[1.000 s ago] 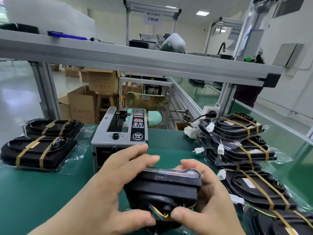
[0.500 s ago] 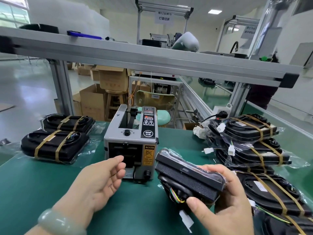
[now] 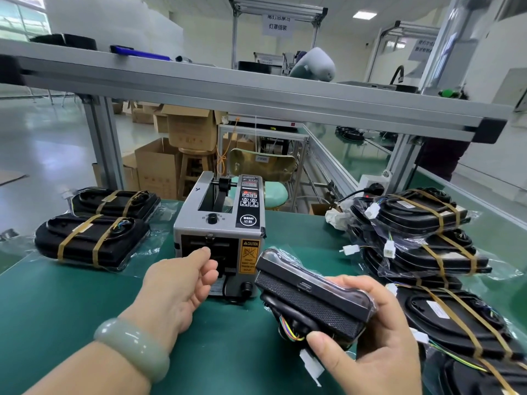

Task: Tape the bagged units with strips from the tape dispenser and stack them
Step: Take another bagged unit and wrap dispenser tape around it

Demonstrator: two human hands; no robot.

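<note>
A grey tape dispenser (image 3: 219, 232) stands in the middle of the green table (image 3: 57, 303). My left hand (image 3: 182, 286) reaches to its front outlet, fingertips at the slot; whether it touches a strip I cannot tell. My right hand (image 3: 368, 346) grips a black bagged unit (image 3: 310, 295), tilted, held just right of the dispenser, with coloured wires and a white plug hanging below. Two taped units (image 3: 91, 240) lie at the left. A pile of taped units (image 3: 422, 223) lies at the right.
An aluminium frame with a shelf (image 3: 256, 92) crosses above the table. Cardboard boxes (image 3: 188, 129), a wooden stool and a green chair (image 3: 265, 172) stand behind the table. A power strip with a black cable (image 3: 370, 189) sits behind the right pile.
My left hand let go of the bagged unit and moved forward to the dispenser's outlet. My right hand kept the unit and shifted it rightward, tilted.
</note>
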